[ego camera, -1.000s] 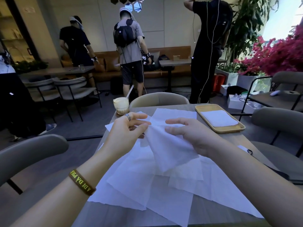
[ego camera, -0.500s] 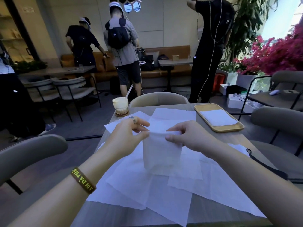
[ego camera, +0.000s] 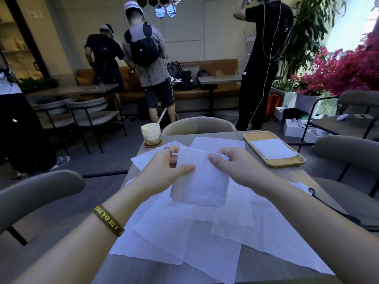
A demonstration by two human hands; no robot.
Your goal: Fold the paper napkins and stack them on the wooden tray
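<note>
Napkin, folded small, held up at centre frame above loose unfolded sheets spread over table. Left hand pinching upper left edge, thumb in front and fingers behind; right hand pinching upper right edge likewise. Two-point hold likely chosen to keep limp paper flat and layers aligned. Wooden tray at right of frame, well apart from hands, already carrying one folded napkin. Iced drink at upper left, clear of paper.
</note>
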